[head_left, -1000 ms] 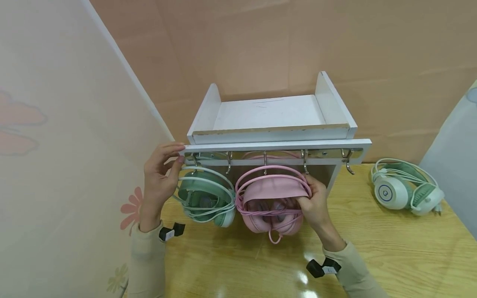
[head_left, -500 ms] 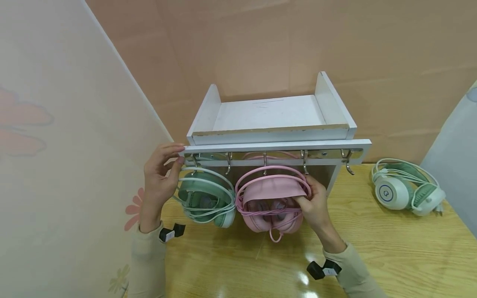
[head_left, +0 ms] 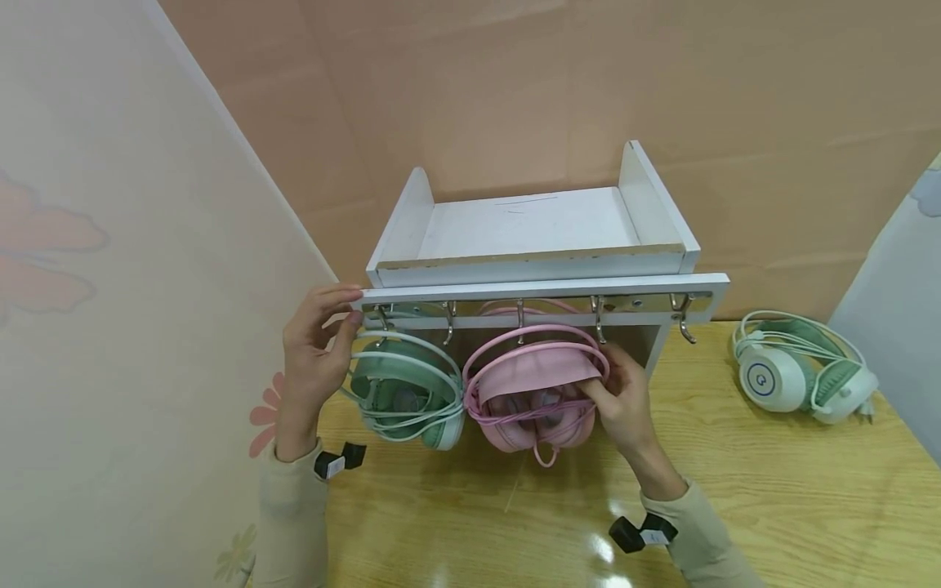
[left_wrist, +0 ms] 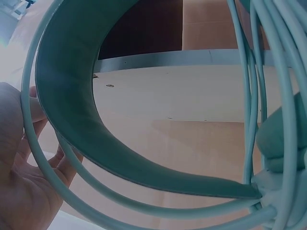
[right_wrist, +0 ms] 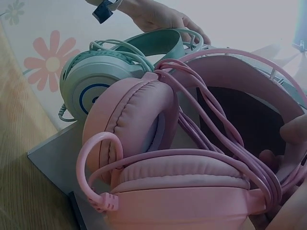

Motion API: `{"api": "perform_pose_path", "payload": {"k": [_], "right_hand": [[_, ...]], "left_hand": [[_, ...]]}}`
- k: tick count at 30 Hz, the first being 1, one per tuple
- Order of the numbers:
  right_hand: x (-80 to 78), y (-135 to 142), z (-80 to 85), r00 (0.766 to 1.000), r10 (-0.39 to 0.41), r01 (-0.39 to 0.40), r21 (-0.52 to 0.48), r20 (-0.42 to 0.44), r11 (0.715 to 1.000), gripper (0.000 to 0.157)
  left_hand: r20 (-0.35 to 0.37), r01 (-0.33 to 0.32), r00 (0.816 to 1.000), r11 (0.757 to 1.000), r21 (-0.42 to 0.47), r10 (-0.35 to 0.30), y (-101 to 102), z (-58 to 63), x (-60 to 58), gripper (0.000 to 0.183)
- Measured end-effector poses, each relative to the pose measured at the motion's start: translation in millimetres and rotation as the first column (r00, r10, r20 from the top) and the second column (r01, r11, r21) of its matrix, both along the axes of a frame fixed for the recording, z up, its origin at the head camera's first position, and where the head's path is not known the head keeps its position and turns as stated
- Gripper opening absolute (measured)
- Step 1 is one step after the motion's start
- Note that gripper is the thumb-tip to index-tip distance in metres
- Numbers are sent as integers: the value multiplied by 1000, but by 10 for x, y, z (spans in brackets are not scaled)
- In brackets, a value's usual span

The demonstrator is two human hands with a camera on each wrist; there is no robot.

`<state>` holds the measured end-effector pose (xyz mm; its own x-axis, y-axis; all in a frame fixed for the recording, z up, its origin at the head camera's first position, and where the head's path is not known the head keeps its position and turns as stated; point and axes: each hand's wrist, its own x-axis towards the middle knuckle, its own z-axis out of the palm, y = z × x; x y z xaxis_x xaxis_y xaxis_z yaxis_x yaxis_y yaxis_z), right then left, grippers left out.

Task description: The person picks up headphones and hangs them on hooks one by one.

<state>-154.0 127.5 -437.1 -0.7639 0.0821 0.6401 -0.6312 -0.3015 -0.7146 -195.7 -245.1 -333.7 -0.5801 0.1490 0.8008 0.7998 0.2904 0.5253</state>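
Note:
My right hand (head_left: 625, 408) grips the right side of the headband of the pink headphones (head_left: 540, 371), thumb on its padded strap. Their band is near the middle hook of the white hook rail (head_left: 478, 291); whether the hook bears them is hard to tell. In the right wrist view, the pink ear cups (right_wrist: 177, 206) face the camera with a coiled cable. My left hand (head_left: 314, 351) pinches the rail's left end between thumb and fingers. Beside it, the mint-green headphones (head_left: 404, 371) hang at the leftmost hook; in the left wrist view their green strap (left_wrist: 72, 105) covers part of the hand.
Behind the rail stands a white shelf (head_left: 529, 224) with raised sides. Another white-and-green pair of headphones (head_left: 779, 376) lies on the wooden table (head_left: 735, 490) at the right. A flowered panel (head_left: 184, 367) rises close on the left. A bare hook (head_left: 685, 318) is at the rail's right end.
The pink headphones have tilted slightly, their lower cable loop rising a little. My right hand has shifted a little with them. My left hand stays on the rail.

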Motion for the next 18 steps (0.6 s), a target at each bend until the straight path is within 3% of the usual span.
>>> {"api": "perform_pose_path", "payload": {"k": [8, 13, 18], "right_hand": [[-10, 48, -48, 999, -8, 7, 14, 32, 1000, 42], [8, 68, -59, 1000, -29, 29, 30, 3, 999, 27], [61, 83, -37, 997, -72, 72, 41, 5, 997, 31]], "left_hand": [[6, -9, 1000, 1000, 4, 9, 11, 5, 4, 31], [-9, -6, 1000, 1000, -5, 6, 5, -6, -9, 31], [-21, -4, 1000, 1000, -5, 4, 0, -6, -16, 32]]}}
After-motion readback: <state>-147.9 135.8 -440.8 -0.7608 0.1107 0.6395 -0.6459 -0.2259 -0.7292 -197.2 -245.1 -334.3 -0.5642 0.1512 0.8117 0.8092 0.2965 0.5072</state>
